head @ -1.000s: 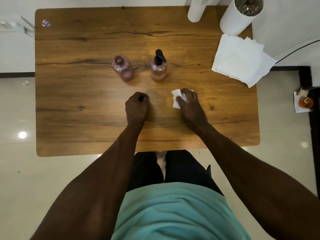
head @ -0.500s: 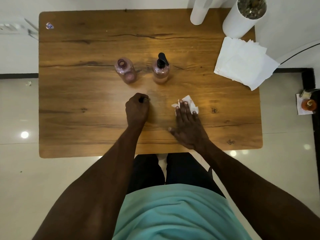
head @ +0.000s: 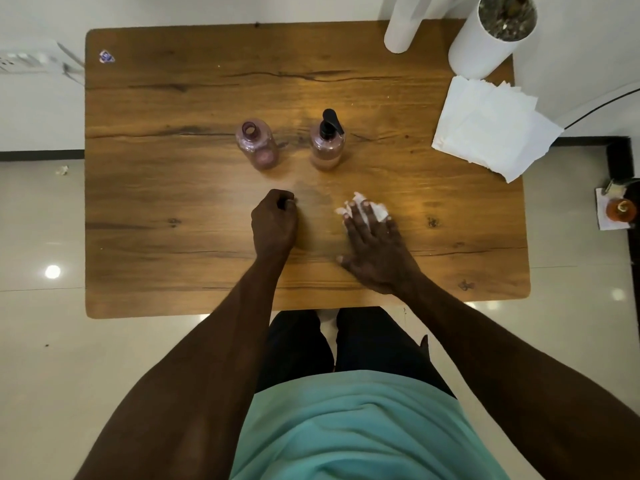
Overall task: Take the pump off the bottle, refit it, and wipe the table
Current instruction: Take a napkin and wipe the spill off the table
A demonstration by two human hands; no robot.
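Two pinkish bottles stand mid-table. The right bottle (head: 327, 147) carries a black pump (head: 330, 123); the left bottle (head: 257, 144) has an open neck with no pump. My right hand (head: 375, 247) lies flat on the wooden table (head: 173, 202), fingers spread, pressing a crumpled white tissue (head: 367, 206) under the fingertips. My left hand (head: 275, 221) rests on the table as a closed fist, below the left bottle; whether it holds anything is hidden. A faint damp smear (head: 313, 197) shows between the hands.
A stack of white paper napkins (head: 491, 128) lies at the right rear. A white cylindrical pot (head: 485, 39) and a white roll (head: 401, 26) stand at the back right. A small sticker (head: 106, 57) sits at the far left corner. An orange bottle (head: 621, 209) stands on the floor.
My right hand went from pinching the tissue to lying flat on it, and slid slightly right and toward me. The left fist stayed put.
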